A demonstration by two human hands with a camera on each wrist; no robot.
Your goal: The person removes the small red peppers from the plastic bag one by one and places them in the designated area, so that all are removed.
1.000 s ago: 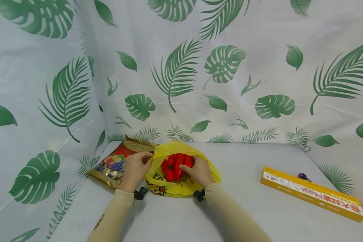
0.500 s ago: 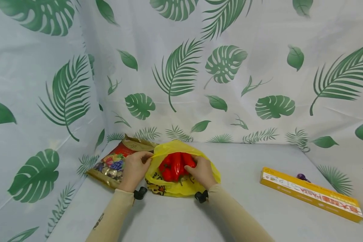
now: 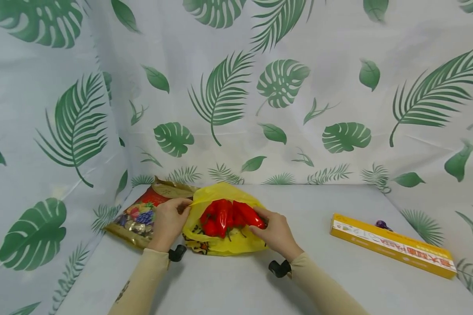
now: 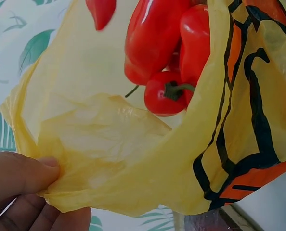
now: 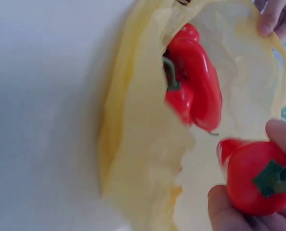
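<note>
A yellow plastic bag (image 3: 224,189) with black and orange print lies with its mouth spread, several shiny red peppers (image 3: 217,218) inside. My left hand (image 3: 168,221) pinches the left edge of its rim between thumb and fingers, as the left wrist view also shows. In my right hand (image 3: 277,231), at the right side of the bag's mouth, I hold a red pepper (image 5: 253,180) between thumb and fingers, its green stem toward the right wrist camera. Other peppers (image 4: 155,43) stay grouped deeper in the bag.
To the left, partly behind my left hand, lies a brown and red package (image 3: 135,218) with fruit pictures. A long yellow pasta box (image 3: 394,246) lies at the right, a small purple object (image 3: 383,225) behind it. Leaf-patterned cloth (image 3: 236,109) encloses the table's back and sides.
My right hand has drawn a pepper to the right, away from the others, toward the bag's edge. The left hand keeps its pinch on the rim. The head view has turned slightly right.
</note>
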